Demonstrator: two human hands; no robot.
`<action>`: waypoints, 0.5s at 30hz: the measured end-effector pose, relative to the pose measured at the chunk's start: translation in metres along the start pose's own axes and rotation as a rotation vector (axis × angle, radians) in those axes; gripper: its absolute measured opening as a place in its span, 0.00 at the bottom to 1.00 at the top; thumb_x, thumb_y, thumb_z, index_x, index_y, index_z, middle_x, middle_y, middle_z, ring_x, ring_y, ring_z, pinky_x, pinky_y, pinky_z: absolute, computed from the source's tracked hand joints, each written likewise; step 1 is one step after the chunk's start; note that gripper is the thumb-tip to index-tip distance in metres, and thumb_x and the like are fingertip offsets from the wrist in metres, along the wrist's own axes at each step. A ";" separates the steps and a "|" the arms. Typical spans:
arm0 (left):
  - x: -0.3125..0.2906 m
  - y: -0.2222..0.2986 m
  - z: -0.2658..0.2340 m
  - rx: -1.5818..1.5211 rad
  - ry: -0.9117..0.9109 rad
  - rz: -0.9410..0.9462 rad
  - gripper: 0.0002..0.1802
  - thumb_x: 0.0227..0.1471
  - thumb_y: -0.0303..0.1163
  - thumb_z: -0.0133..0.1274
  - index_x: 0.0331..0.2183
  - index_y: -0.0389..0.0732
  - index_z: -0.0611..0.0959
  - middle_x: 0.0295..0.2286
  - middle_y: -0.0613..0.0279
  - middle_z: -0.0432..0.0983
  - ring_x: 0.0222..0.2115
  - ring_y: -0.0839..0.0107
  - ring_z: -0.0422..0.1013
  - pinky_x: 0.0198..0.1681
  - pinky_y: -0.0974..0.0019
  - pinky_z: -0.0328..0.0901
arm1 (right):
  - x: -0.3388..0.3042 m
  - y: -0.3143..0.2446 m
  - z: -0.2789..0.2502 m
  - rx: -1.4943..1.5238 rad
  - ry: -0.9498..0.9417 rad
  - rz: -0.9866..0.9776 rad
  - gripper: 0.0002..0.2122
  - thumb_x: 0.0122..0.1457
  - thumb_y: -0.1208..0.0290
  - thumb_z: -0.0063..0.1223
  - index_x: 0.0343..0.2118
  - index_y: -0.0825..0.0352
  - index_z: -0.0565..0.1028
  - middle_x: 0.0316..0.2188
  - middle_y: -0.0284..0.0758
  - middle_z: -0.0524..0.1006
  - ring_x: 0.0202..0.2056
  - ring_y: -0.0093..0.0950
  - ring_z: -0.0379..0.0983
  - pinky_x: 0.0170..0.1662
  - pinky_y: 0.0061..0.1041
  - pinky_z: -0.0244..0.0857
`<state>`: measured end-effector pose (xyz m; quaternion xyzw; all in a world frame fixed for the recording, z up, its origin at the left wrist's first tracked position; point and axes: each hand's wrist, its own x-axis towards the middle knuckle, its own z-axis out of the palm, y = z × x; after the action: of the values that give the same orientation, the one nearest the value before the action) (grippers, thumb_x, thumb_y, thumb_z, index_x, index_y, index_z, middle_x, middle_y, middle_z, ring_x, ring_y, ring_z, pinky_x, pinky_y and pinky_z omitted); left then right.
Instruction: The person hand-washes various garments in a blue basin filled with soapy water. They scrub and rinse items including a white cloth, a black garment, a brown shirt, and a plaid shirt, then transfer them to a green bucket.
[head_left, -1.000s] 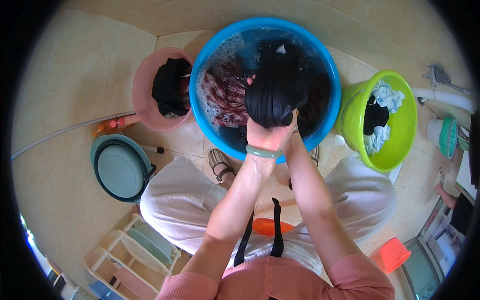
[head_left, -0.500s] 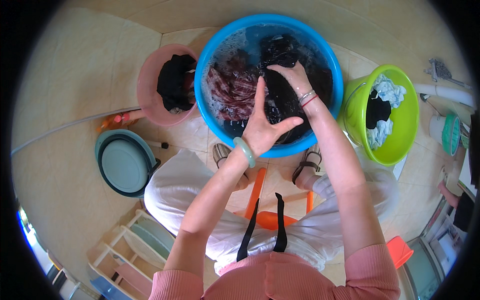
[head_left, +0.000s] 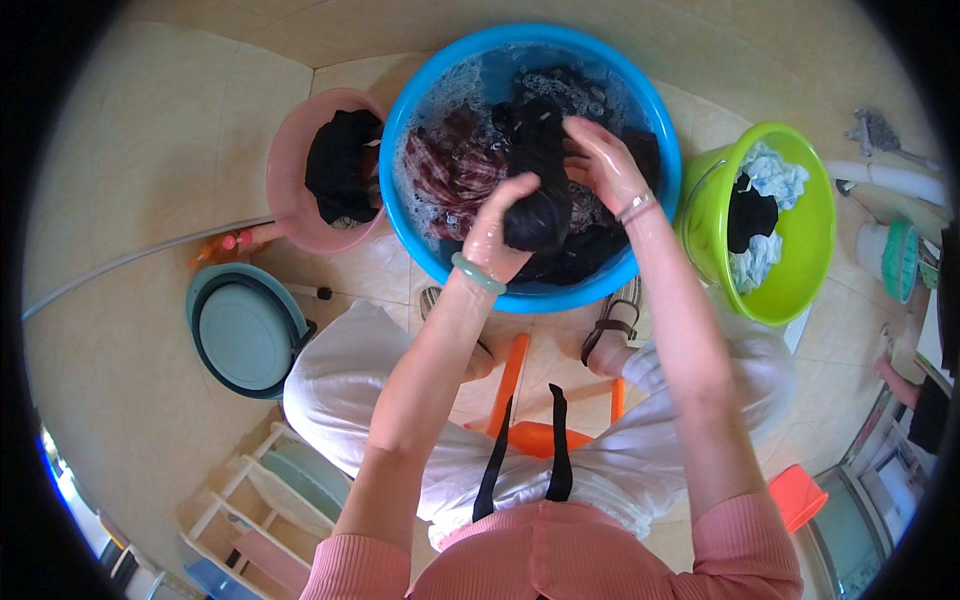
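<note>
A wide blue basin (head_left: pixel 398 215) holds sudsy water and wet clothes. In its middle, a bunched wet black garment (head_left: pixel 538 215) stands raised between my hands. My left hand (head_left: pixel 492 235), with a pale green bangle at the wrist, is closed on the garment's near left side; the fingers are partly hidden under it. On the other side my right hand (head_left: pixel 608 170) is open, its fingers spread and curved beside the black cloth. Left of the garment, a dark red patterned cloth (head_left: pixel 455 170) lies in the suds.
A pink basin (head_left: pixel 285 185) with black clothing stands to the left. To the right is a lime green bucket (head_left: pixel 810 240) with white and black cloths. A grey-green folding basin (head_left: pixel 245 340), a wooden rack (head_left: pixel 230 510) and an orange stool (head_left: pixel 540 438) are nearer me.
My left hand, which was spread open above the basin, has moved down onto the black garment. My right hand has come off the submerged cloth, and the garment is now bunched and lifted.
</note>
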<state>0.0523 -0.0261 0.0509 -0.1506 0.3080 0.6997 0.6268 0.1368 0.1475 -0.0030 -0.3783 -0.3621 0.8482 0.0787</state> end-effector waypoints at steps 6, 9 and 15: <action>-0.018 -0.018 0.040 -0.644 -0.284 -0.036 0.25 0.53 0.49 0.52 0.47 0.42 0.77 0.42 0.59 0.75 0.51 0.61 0.67 0.60 0.41 0.56 | -0.020 0.078 0.009 0.328 -0.210 -0.308 0.35 0.64 0.43 0.39 0.61 0.72 0.58 0.54 0.45 0.69 0.56 0.36 0.65 0.62 0.37 0.56; -0.027 -0.034 0.038 -0.937 -0.484 -0.266 0.32 0.50 0.47 0.57 0.53 0.43 0.71 0.48 0.66 0.70 0.51 0.69 0.66 0.54 0.56 0.62 | -0.008 0.083 0.045 0.778 -0.556 -0.308 0.35 0.66 0.43 0.33 0.64 0.69 0.55 0.61 0.47 0.61 0.62 0.39 0.59 0.67 0.40 0.48; -0.049 -0.041 0.039 -0.668 -0.357 -0.251 0.36 0.52 0.51 0.54 0.59 0.49 0.68 0.52 0.60 0.66 0.42 0.66 0.66 0.41 0.61 0.62 | -0.016 0.014 0.054 1.387 -0.786 -0.104 0.39 0.57 0.50 0.56 0.63 0.70 0.55 0.62 0.46 0.60 0.58 0.38 0.65 0.60 0.39 0.62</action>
<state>0.1070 -0.0394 0.1002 -0.2585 -0.0710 0.6944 0.6678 0.1116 0.1011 0.0214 0.1011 0.2296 0.9467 0.2020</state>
